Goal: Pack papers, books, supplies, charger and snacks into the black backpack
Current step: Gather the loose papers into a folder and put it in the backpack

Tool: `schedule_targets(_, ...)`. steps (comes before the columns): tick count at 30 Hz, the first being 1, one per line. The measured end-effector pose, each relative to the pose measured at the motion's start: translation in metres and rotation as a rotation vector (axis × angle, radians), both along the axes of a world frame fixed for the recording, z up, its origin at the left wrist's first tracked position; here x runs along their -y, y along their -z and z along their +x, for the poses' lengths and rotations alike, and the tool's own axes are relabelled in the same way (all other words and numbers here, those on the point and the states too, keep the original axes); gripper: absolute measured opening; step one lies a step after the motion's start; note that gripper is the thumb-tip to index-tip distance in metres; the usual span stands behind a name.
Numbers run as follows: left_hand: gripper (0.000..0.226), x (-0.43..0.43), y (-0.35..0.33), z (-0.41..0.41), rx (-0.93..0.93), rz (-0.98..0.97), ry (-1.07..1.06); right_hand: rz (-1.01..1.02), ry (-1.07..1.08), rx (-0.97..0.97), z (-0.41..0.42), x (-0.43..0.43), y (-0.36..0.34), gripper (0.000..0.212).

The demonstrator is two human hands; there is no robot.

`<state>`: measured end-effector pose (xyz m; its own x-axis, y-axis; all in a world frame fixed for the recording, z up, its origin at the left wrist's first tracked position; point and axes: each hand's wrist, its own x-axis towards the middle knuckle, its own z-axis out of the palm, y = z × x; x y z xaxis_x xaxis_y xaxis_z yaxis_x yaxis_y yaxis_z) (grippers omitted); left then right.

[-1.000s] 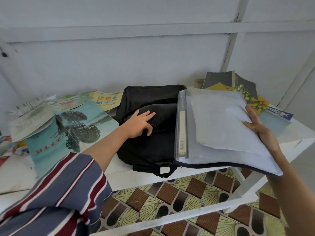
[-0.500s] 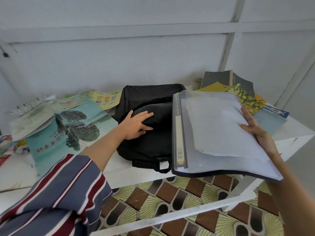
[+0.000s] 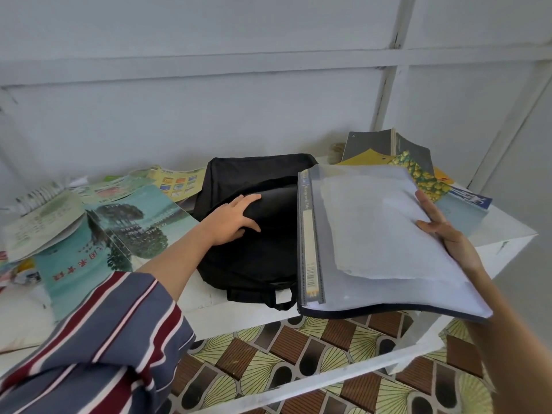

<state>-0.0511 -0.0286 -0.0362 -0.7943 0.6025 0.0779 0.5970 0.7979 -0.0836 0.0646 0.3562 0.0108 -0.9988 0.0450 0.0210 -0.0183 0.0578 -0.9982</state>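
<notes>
The black backpack (image 3: 257, 258) lies flat on the white table (image 3: 239, 313), its carry loop at the front edge. My left hand (image 3: 230, 219) rests on the backpack's upper left, fingers straight along the curved flap seam. My right hand (image 3: 445, 234) grips the right edge of a clear folder (image 3: 373, 234) filled with white papers, thumb on top. The folder hangs tilted above the table, and its dark spine edge overlaps the backpack's right side.
Teal books and pamphlets (image 3: 134, 222) and a spiral notebook (image 3: 38, 195) cover the table's left side. Grey, yellow and patterned books (image 3: 418, 171) are stacked behind the folder at the right. A white wall runs close behind. A low white rail (image 3: 298, 386) crosses the patterned floor.
The folder has shifted left and now covers more of the backpack's right side. My left hand has slid slightly along the flap.
</notes>
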Motion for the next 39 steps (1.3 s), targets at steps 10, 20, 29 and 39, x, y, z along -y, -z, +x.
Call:
schedule_targets(10, 0.039, -0.007, -0.015, -0.004, 0.077, 0.082, -0.076, 0.072, -0.037, -0.048, 0.001, -0.008, 0.002, 0.059)
schedule_targets(20, 0.090, -0.007, -0.037, -0.011, 0.376, 0.331, -0.275, -0.148, -0.177, -0.072, 0.014, -0.017, 0.012, 0.058)
schedule_targets(29, 0.069, -0.011, -0.051, -0.017, 0.258, 0.282, -0.231, -0.217, -0.400, 0.141, 0.014, 0.009, 0.046, 0.084)
schedule_targets(39, 0.063, -0.012, -0.054, -0.014, 0.221, 0.257, -0.197, -0.173, -0.474, 0.374, -0.044, 0.082, 0.044, 0.061)
